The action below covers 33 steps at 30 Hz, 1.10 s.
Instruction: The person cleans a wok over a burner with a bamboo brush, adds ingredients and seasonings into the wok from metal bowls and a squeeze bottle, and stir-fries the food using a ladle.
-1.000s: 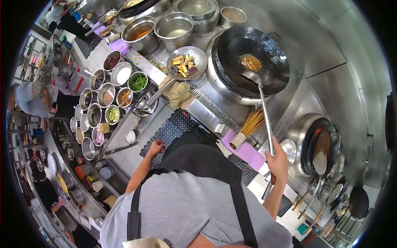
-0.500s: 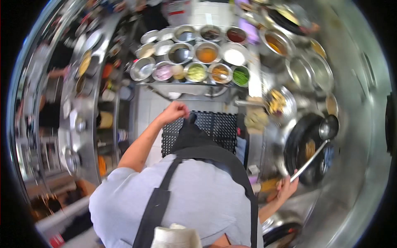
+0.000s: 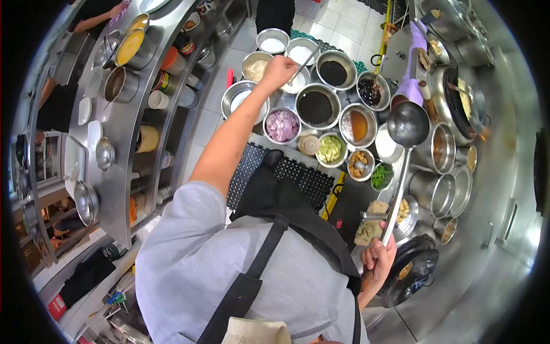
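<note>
My left hand [image 3: 279, 72] is closed round the thin metal handle of a spoon [image 3: 309, 58], its lower end over a bowl of white powder [image 3: 297, 84]. Next to that bowl sit a bowl of tan powder [image 3: 254, 67] and a bowl of dark liquid [image 3: 314, 109]. My right hand [image 3: 378, 259] grips the long handle of a ladle [image 3: 408, 125]. The ladle's bowl hangs by the right end of the seasoning bowls and looks free of food. Below it to the right, a black wok [image 3: 421, 269] holds a little brown food.
Bowls of chopped purple onion [image 3: 282, 125], green pieces [image 3: 330, 149] and amber liquid [image 3: 359, 125] stand close together. A perforated strainer [image 3: 408, 217] with yellow pieces rests near the right hand. Steel pots [image 3: 433, 194] line the right side; a steel shelf [image 3: 117, 189] runs along the left.
My left hand has reached forward to the bowls and now holds a spoon. The ladle has swung from over the wok to the bowls' right end. The view has turned.
</note>
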### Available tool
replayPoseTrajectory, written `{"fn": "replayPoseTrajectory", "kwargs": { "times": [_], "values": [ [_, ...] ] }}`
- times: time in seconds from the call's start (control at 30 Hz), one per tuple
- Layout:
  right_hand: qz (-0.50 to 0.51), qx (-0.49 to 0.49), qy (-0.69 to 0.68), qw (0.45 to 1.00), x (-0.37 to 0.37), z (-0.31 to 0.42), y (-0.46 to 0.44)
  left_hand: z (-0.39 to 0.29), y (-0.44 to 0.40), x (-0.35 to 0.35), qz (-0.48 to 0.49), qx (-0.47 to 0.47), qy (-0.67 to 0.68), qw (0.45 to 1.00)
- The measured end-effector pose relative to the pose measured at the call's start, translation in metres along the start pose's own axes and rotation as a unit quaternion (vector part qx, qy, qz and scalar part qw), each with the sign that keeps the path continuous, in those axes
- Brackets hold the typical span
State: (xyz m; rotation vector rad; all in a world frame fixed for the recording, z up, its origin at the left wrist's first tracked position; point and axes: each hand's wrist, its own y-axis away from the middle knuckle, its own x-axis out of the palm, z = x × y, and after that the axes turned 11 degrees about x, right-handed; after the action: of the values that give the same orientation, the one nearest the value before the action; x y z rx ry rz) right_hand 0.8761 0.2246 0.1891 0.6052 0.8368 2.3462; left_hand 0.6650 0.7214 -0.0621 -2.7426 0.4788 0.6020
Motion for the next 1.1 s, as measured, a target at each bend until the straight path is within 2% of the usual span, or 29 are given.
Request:
{"fn": "replayPoseTrajectory", "kwargs": {
  "times": [0.03,0.07,0.17,0.27,0.4,0.47,0.63,0.67,0.9,1.1],
  "values": [
    [0.008,0.011,0.024,1.0,0.016,0.006,-0.008,-0.008,-0.017,0.004,0.02,0.019,-0.08,0.996],
    [0.012,0.017,0.021,1.0,0.032,0.012,-0.015,-0.004,-0.031,0.016,0.021,-0.012,-0.13,0.991],
    [0.019,0.028,0.038,0.999,0.066,0.023,-0.03,-0.027,-0.054,0.023,0.128,-0.043,-0.187,0.973],
    [0.016,0.038,0.064,0.997,0.084,0.034,-0.043,-0.013,-0.061,0.032,0.078,-0.019,-0.228,0.97],
    [-0.012,0.057,0.107,0.993,0.099,0.045,-0.057,-0.028,-0.036,-0.003,0.055,-0.046,-0.192,0.979],
    [-0.004,0.066,0.125,0.99,0.1,0.049,-0.066,-0.018,-0.002,-0.02,0.006,0.073,-0.211,0.975],
    [0.007,0.079,0.132,0.988,0.111,0.051,-0.086,-0.031,0.049,-0.051,0.032,0.221,-0.286,0.932],
    [0.009,0.085,0.134,0.987,0.112,0.052,-0.089,-0.031,0.053,-0.049,0.01,0.24,-0.279,0.93],
    [0.025,0.107,0.149,0.983,0.117,0.06,-0.096,-0.022,0.049,-0.039,-0.115,0.147,-0.192,0.963],
    [0.029,0.112,0.157,0.981,0.116,0.058,-0.096,-0.006,0.048,-0.034,-0.145,0.091,-0.136,0.976]
  ]
}}
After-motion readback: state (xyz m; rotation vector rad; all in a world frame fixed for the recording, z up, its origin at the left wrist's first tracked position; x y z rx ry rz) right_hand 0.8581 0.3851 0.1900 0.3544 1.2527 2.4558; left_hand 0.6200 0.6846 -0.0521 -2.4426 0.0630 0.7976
